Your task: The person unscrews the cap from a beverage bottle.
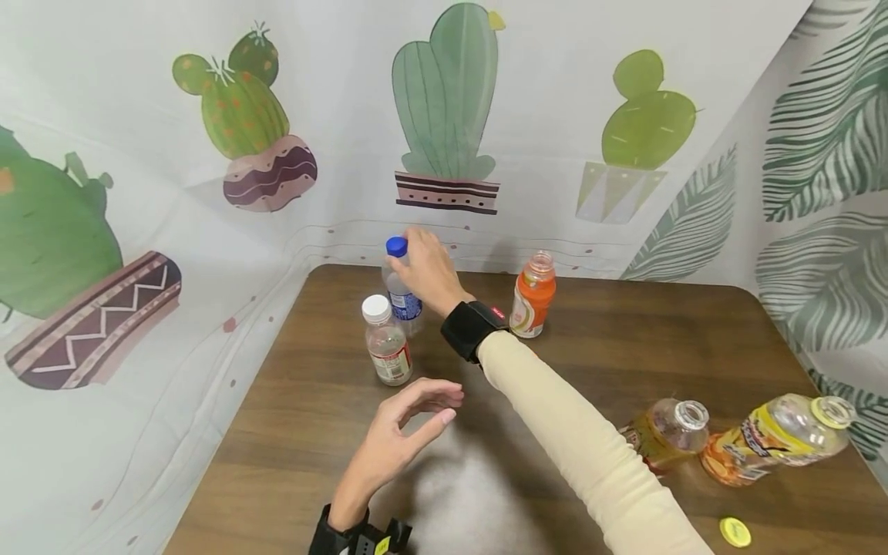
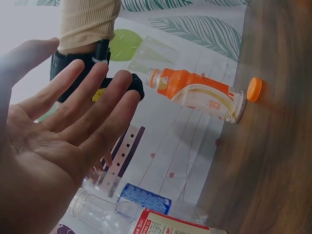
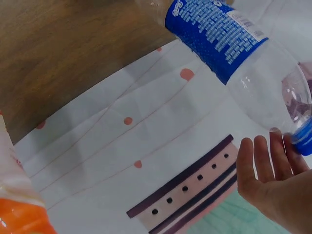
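Observation:
My right hand [image 1: 432, 270] is at the top of a clear plastic bottle with a blue cap [image 1: 397, 247] and blue label [image 3: 214, 36]. Its thumb lies across the neck and its fingertips [image 3: 275, 146] are beside the cap, pinching there. The bottle stands upright at the back left of the table. Just in front of it is a clear bottle with a white cap and red-edged label [image 1: 390, 351]. My left hand [image 1: 405, 424] hovers nearer, fingers loosely bent and thumb apart, with nothing in it. In the left wrist view its fingers are spread.
An uncapped orange-labelled bottle [image 1: 533, 297] stands at the back, with an orange cap [image 2: 254, 89] by its base. Two open bottles, one amber [image 1: 662, 435] and one yellow-labelled [image 1: 770, 439], are at right. A yellow cap [image 1: 735, 532] lies near the front. Patterned cloth [image 1: 347, 154] hangs behind.

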`<state>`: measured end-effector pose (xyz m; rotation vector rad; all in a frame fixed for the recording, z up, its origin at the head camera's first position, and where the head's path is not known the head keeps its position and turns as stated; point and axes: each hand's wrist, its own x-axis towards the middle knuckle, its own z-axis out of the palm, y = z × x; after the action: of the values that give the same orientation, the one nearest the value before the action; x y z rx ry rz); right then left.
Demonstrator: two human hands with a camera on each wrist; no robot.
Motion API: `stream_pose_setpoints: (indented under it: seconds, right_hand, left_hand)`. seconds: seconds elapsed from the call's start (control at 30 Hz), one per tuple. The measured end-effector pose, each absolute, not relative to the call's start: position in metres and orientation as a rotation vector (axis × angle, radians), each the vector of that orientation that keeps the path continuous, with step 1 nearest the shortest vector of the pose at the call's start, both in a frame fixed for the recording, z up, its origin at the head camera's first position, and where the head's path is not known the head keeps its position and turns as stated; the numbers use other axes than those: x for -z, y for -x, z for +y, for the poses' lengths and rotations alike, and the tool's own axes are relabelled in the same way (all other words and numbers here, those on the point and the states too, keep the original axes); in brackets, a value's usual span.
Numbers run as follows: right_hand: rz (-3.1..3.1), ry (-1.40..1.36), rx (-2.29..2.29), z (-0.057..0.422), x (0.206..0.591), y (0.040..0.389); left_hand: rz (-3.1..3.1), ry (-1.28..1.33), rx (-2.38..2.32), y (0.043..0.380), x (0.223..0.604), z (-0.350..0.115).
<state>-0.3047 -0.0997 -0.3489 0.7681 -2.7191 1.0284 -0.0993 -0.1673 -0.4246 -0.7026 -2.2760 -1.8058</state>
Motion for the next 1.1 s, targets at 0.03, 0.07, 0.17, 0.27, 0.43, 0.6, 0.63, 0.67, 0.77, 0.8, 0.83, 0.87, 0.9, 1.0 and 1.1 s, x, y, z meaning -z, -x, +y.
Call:
stream_pose_setpoints:
  seconds: [0.03,0.07,0.17,0.27,0.43,0.6,0.63,0.67,0.77,0.8,0.83,0.87,0.9,1.0,1.1]
  right_hand:
    - [-2.696,-0.772,-1.048,-0.096,0.347,0.304]
    - [-2.667,-0.777,-1.070,-0.092,0.346,0.303]
    - [-2.552,-0.800,-1.104,-0.080,0.339,0.297]
    - [-2.419,-0.813,-1.096,-0.065,0.329,0.286]
    - [-2.248,-0.797,-1.104,-0.035,0.303,0.259]
    - [-2.203,-0.852,-1.105,0.000,0.279,0.222]
    - [-2.206,-0.871,-1.093,0.006,0.276,0.214]
    - [-2.216,-0.887,-1.080,0.011,0.274,0.206]
    - [-2.254,-0.937,-1.075,0.024,0.275,0.182]
    - [-2.265,-0.946,-1.079,0.027,0.276,0.174]
    - [-2.276,-0.958,-1.089,0.030,0.278,0.167]
    - [-2.289,-0.966,-1.105,0.033,0.281,0.161]
    - [-2.302,-0.975,-1.124,0.035,0.284,0.155]
    - [-2.350,-0.985,-1.167,0.041,0.292,0.143]
    - [-2.398,-0.992,-1.141,0.050,0.298,0.135]
  left_hand:
    - [-2.276,0.697,1.806,0.099,0.425,-0.167]
    - [-2.276,0.688,1.805,0.099,0.425,-0.167]
    - [-2.274,0.647,1.803,0.098,0.425,-0.167]
    - [-2.251,0.595,1.814,0.097,0.425,-0.166]
    - [-2.157,0.540,1.830,0.098,0.424,-0.163]
    - [-2.112,0.436,1.803,0.099,0.420,-0.161]
    - [-2.117,0.415,1.802,0.100,0.419,-0.160]
    - [-2.125,0.401,1.805,0.100,0.418,-0.159]
    - [-2.160,0.426,1.846,0.099,0.416,-0.155]
    - [-2.180,0.436,1.863,0.098,0.416,-0.152]
    - [-2.201,0.455,1.873,0.098,0.415,-0.149]
    - [-2.221,0.470,1.890,0.097,0.415,-0.147]
    - [-2.237,0.482,1.905,0.097,0.415,-0.144]
    - [-2.277,0.461,1.927,0.096,0.417,-0.135]
    - [-2.300,0.431,1.909,0.096,0.420,-0.127]
